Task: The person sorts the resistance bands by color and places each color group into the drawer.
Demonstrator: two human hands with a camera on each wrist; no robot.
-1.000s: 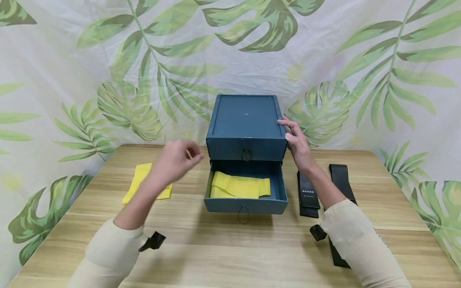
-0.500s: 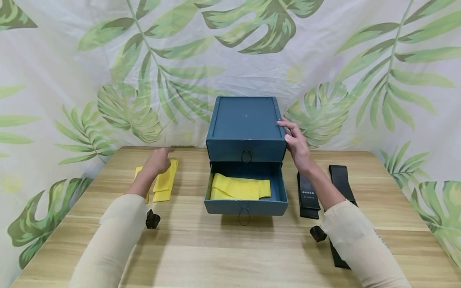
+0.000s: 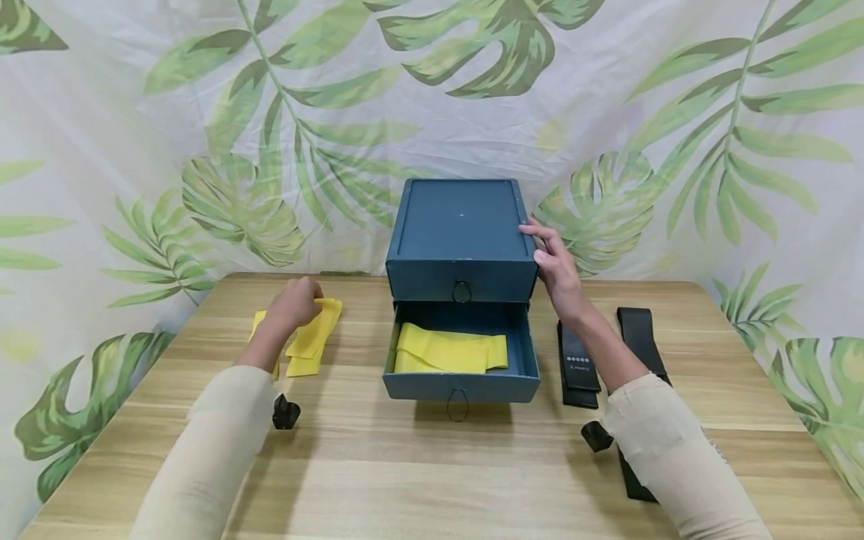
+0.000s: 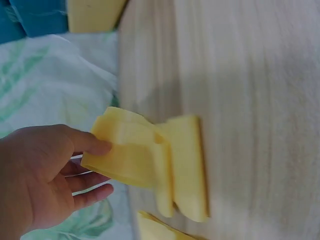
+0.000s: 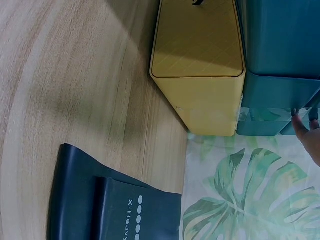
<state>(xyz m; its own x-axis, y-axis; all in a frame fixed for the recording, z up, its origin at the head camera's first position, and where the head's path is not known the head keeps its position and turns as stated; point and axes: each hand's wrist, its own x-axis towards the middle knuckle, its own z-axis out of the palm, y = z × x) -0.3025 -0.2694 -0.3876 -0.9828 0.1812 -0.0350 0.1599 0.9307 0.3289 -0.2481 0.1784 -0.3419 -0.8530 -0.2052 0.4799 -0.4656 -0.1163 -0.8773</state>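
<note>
My left hand [image 3: 295, 302] is at the left of the table, pinching the far end of a folded yellow resistance band [image 3: 314, 336]. In the left wrist view the thumb lies over the band [image 4: 127, 150] and that end is raised, while the other folds rest on the wood. Another yellow band lies beside it, partly behind the hand. My right hand [image 3: 559, 281] rests against the right side and top edge of a blue drawer box [image 3: 462, 217]. Below its closed upper drawer, a pulled-out drawer [image 3: 461, 387] contains a folded yellow band [image 3: 452, 350].
Black resistance bands [image 3: 578, 367] lie right of the box; one reads "X-Heavy". Another black band [image 3: 637, 334] runs partly under the right forearm. In the right wrist view a yellow box section [image 5: 197, 45] stands beneath the blue ones. A leaf-patterned cloth [image 3: 351, 135] hangs behind the table.
My left hand has gone from beside the open drawer leftward to the yellow bands and now lifts one end of a band. The right hand stays at the box.
</note>
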